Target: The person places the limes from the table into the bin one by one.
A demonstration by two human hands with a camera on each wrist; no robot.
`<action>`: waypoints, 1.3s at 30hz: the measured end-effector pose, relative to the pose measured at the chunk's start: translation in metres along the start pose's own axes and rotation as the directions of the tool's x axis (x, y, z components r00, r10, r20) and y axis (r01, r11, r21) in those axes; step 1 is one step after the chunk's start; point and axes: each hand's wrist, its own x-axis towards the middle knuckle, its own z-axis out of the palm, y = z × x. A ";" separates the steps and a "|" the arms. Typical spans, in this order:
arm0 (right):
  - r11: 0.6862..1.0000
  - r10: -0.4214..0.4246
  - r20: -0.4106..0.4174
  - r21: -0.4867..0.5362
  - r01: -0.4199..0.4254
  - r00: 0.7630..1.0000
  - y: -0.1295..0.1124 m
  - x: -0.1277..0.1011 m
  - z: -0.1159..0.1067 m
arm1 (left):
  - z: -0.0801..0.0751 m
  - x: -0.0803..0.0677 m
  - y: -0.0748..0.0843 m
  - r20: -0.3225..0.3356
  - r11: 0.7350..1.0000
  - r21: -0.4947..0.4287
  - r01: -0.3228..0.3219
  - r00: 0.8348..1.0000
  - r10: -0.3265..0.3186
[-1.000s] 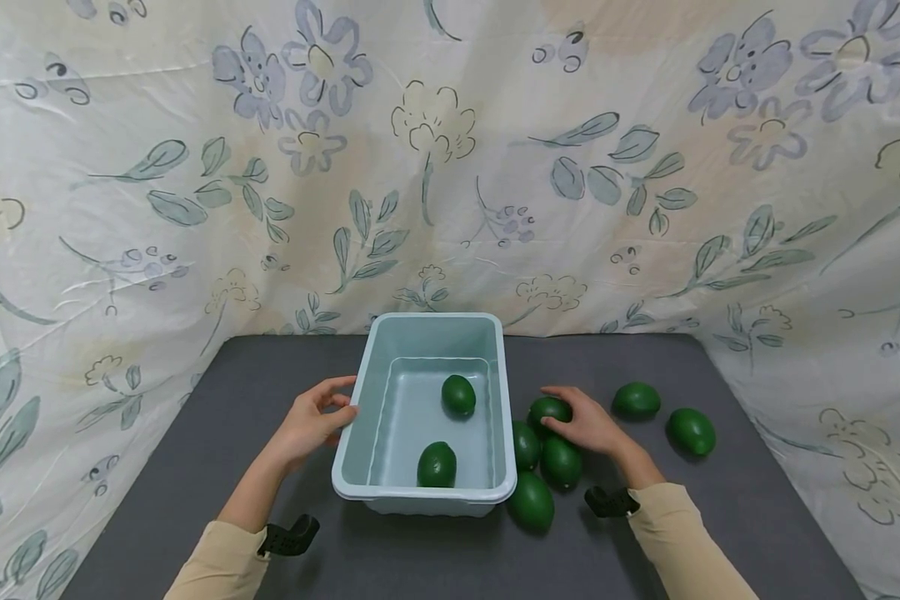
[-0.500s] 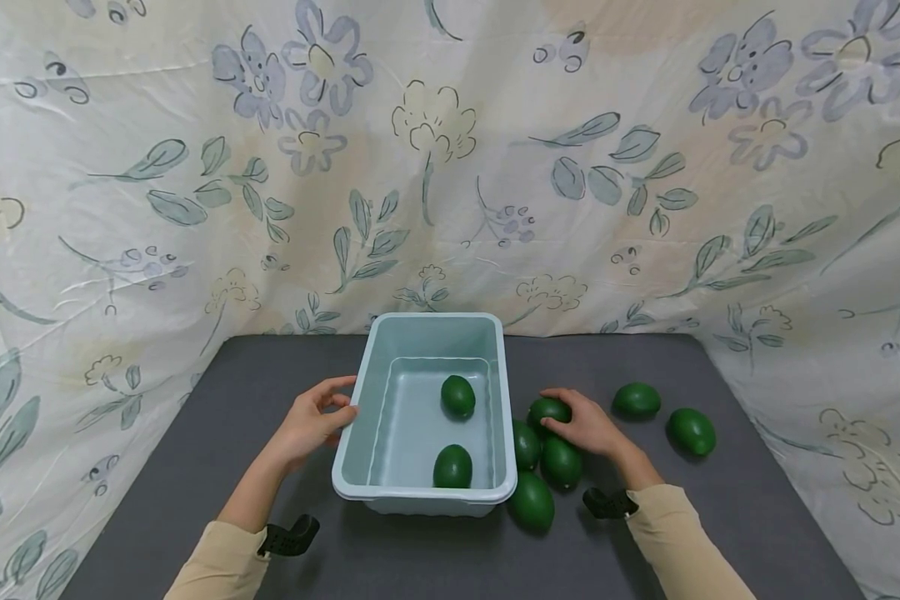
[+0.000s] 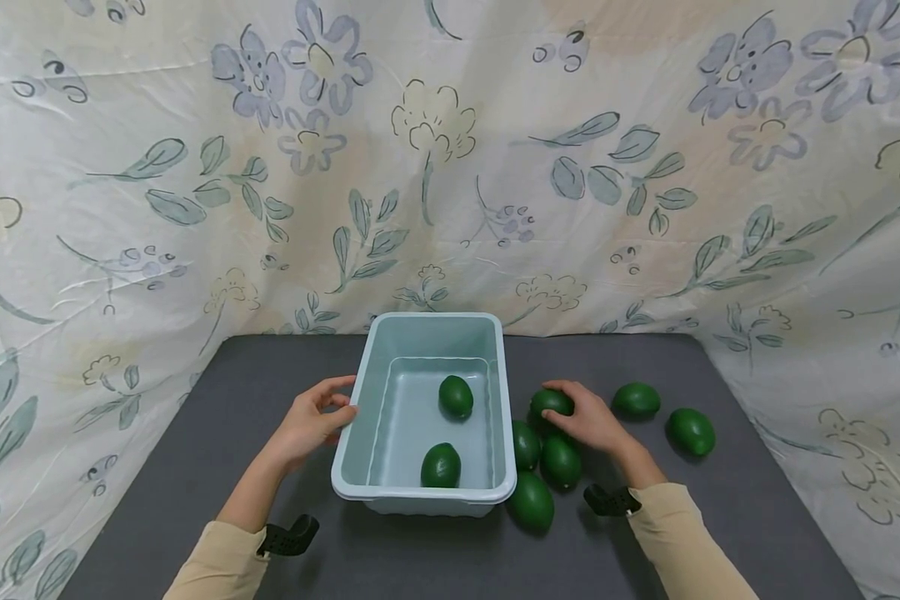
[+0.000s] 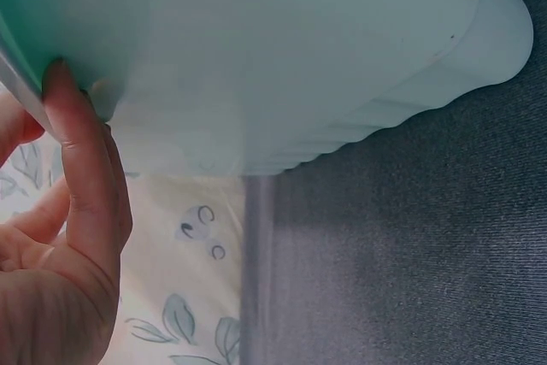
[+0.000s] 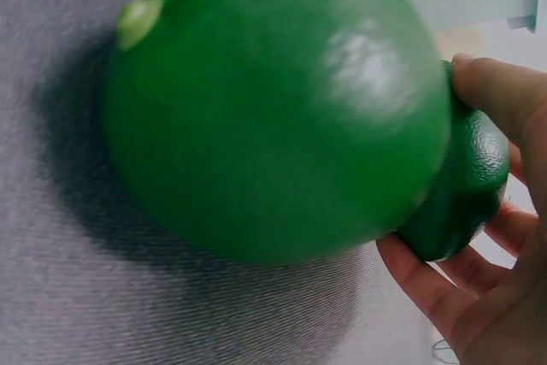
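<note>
Green limes are the items on your bench. Your right hand [image 3: 588, 419] curls over one lime [image 3: 550, 402] at the far end of a cluster just right of the bin; the right wrist view shows your fingers [image 5: 504, 100] and thumb wrapped round that held lime [image 5: 461, 190], with a second lime [image 5: 273, 104] pressed close against it in the foreground. Whether the held lime is lifted off the cloth or resting on it cannot be told.

Pale blue-green plastic bin [image 3: 360, 467] stands upright on the dark grey table cover [image 3: 195, 450], open side up. Your left hand [image 3: 311, 421] is at the bin's left wall, thumb tip touching just under the rim; the left wrist view confirms the thumb [image 4: 81, 177] pressed against the outer wall [image 4: 282, 57], with the other fingers loosely bent and not wrapped round anything.

Inside the bin: two limes, one near the back [image 3: 456, 397], one near the front [image 3: 441, 465], apart from each other.

Outside, in the cluster by the held lime: three more limes [image 3: 525, 445] [image 3: 561, 461] [image 3: 531, 502], touching or nearly so. Two further limes [image 3: 636, 400] [image 3: 691, 432] lie to the right, apart from the cluster.

Floral sheet [image 3: 450, 167] hangs behind and at both sides.
</note>
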 end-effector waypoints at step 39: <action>0.998 -0.040 -0.091 0.046 0.044 0.995 -0.055 0.033 -0.040 | 0.000 0.001 0.000 0.001 1.000 0.002 0.008 1.000 -0.008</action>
